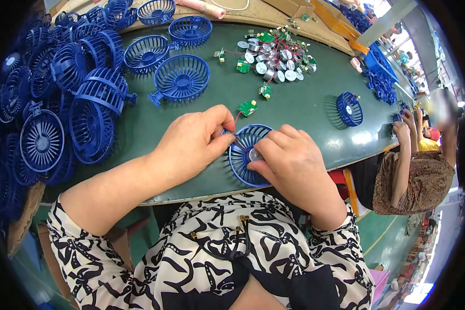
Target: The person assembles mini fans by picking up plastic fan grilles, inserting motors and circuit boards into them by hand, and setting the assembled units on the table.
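A round blue plastic fan cage (237, 164) lies in front of me near the table's front edge. My left hand (194, 139) pinches a thin red wire at the cage's left rim. That wire runs up to a small green circuit board (247, 108) resting on the table just beyond the cage. Over the cage's middle, my right hand (289, 160) grips a small silver motor (254, 154) between thumb and fingers. Most of the motor is hidden under that hand, so how deep it sits in the cage is not visible.
Many blue fan cages (95, 88) are heaped at the left. Silver motors with wired boards (279, 59) form a pile at the back. One cage with a motor (350, 109) stands to the right. Another person (413, 170) works further right, beside small blue parts (381, 85).
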A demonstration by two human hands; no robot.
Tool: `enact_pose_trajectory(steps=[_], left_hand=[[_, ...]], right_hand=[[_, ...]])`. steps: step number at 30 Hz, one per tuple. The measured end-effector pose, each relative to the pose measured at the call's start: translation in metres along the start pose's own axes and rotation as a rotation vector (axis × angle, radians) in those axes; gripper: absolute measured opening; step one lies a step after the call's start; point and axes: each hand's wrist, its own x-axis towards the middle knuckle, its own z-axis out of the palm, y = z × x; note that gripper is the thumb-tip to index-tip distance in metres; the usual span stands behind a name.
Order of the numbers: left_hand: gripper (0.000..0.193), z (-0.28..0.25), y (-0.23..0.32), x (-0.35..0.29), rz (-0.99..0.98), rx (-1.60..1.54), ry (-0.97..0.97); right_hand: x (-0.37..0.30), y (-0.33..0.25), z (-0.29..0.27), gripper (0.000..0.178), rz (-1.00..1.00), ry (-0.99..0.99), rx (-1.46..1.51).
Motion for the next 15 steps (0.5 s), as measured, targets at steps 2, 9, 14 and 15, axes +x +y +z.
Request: enact_pose_trajectory(steps=[2, 9, 14, 15], left_hand=[[0.015, 0.000, -0.001, 0.001, 0.008, -0.037, 0.009], [0.018, 0.001, -0.004, -0.006, 0.064, 0.017, 0.046], [0.028, -0.002, 0.002, -0.014, 0.033, 0.122, 0.019], [0.028, -0.006, 0.000, -0.014, 0.038, 0.124, 0.024]], right_hand=[[0.000, 0.001, -0.003, 0.027, 0.000, -0.009, -0.016], [-0.033, 0.004, 0.012, 0.060, -0.131, 0.109, 0.160], [-0.047, -0.002, 0.032, 0.059, -0.099, 0.225, 0.036], [-0.049, 0.001, 0.031, 0.058, -0.068, 0.242, 0.028]])
